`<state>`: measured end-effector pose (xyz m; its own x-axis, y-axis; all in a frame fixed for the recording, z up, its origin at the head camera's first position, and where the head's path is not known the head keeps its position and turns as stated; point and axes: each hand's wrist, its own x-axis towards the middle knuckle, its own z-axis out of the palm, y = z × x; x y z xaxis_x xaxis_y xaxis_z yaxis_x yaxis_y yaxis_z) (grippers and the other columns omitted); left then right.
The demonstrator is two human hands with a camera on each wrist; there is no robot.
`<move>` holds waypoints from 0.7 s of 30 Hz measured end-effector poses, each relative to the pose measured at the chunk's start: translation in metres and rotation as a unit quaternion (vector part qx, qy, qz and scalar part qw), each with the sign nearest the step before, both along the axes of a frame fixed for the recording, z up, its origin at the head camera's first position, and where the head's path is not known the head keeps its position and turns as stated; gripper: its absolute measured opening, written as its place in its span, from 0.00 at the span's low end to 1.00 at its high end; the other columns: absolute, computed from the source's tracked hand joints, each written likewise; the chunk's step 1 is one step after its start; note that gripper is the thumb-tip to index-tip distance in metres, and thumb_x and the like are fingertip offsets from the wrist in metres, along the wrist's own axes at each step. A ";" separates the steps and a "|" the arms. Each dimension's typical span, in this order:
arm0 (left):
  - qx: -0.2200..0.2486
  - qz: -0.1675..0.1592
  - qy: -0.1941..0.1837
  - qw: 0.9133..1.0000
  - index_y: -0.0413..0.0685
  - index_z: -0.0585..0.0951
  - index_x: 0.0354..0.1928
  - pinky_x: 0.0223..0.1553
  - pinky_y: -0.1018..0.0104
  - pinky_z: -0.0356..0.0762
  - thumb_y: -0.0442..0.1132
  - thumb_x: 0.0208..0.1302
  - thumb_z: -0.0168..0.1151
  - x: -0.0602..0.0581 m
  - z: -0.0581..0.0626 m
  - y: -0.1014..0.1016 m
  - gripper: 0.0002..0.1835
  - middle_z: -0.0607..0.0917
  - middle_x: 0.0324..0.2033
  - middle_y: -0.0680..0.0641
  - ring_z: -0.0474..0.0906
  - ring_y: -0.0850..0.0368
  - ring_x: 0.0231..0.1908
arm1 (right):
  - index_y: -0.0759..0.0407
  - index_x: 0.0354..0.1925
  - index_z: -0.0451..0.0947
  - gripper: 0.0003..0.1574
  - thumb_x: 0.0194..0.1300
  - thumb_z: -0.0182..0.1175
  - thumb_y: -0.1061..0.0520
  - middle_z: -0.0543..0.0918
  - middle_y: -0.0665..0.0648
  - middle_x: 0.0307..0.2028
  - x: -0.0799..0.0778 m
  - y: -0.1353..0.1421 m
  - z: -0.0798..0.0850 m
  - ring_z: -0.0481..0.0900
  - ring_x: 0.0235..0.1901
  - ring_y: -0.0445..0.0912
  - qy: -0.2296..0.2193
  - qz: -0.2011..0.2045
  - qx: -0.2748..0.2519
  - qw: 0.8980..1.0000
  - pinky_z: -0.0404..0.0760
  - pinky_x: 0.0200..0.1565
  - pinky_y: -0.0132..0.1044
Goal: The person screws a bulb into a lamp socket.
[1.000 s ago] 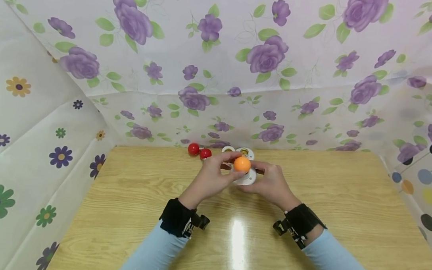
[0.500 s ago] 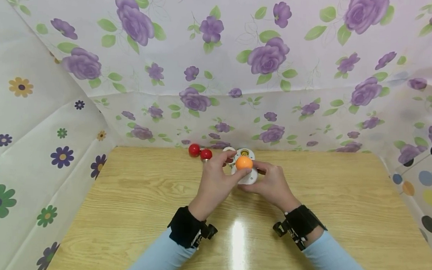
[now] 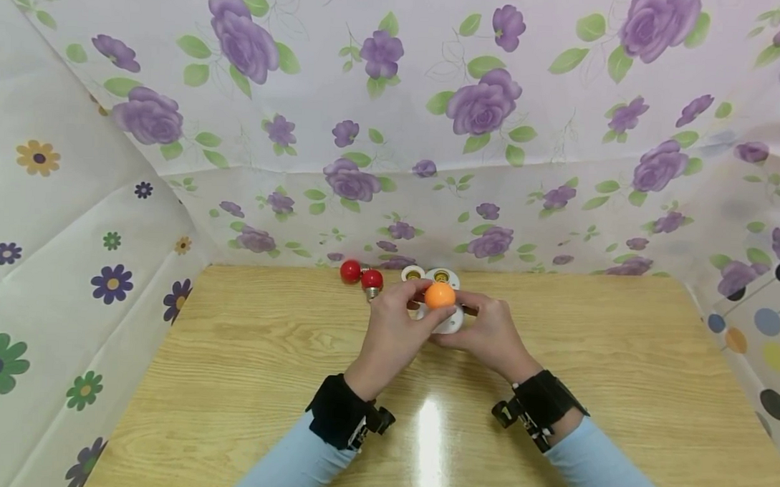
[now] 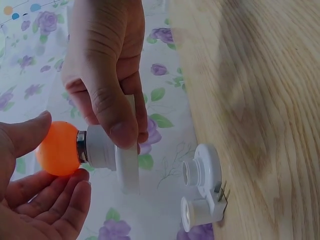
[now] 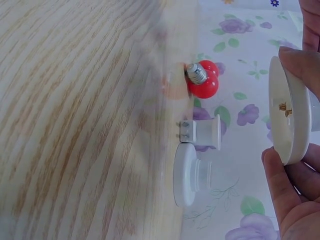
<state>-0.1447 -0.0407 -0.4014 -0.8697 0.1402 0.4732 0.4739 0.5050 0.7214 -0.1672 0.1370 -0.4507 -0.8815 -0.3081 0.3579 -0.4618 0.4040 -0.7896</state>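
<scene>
My left hand (image 3: 393,329) pinches an orange light bulb (image 3: 440,296) between thumb and fingers. My right hand (image 3: 490,329) grips a white round-based lamp holder (image 3: 450,321) by its base. In the left wrist view the bulb (image 4: 59,148) meets the mouth of the lamp holder (image 4: 101,147), with a strip of its metal collar showing; the rest of the screw cap is hidden inside. The right wrist view shows the underside of the lamp holder's base (image 5: 284,112), with brass contacts, held off the table between the right thumb and fingers (image 5: 280,185).
Behind the hands stand another round-based lamp holder (image 5: 185,175) and a white plug-in bulb socket (image 5: 202,132) with metal prongs. Two red bulbs (image 3: 350,271) lie to their left. A flowered cloth (image 3: 391,200) hangs along the back edge of the wooden table (image 3: 263,354).
My left wrist has shifted a little right. The left fingers spread off the bulb's far side half a second ago and are round it again now. The right hand has stayed nearly still.
</scene>
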 end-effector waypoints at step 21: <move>-0.055 -0.097 -0.034 0.993 0.44 0.73 0.59 0.45 0.66 0.74 0.47 0.62 0.60 -0.002 0.008 -0.011 0.25 0.76 0.52 0.51 0.71 0.65 0.49 | 0.44 0.51 0.77 0.37 0.39 0.75 0.42 0.78 0.41 0.47 0.000 -0.002 0.000 0.75 0.48 0.37 -0.007 0.006 0.009 1.000 0.74 0.48 0.36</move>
<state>-0.1468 -0.0516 -0.3937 -0.8507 0.3568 0.3859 0.5219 0.4868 0.7005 -0.1672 0.1352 -0.4503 -0.8827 -0.3252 0.3392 -0.4553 0.4133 -0.7886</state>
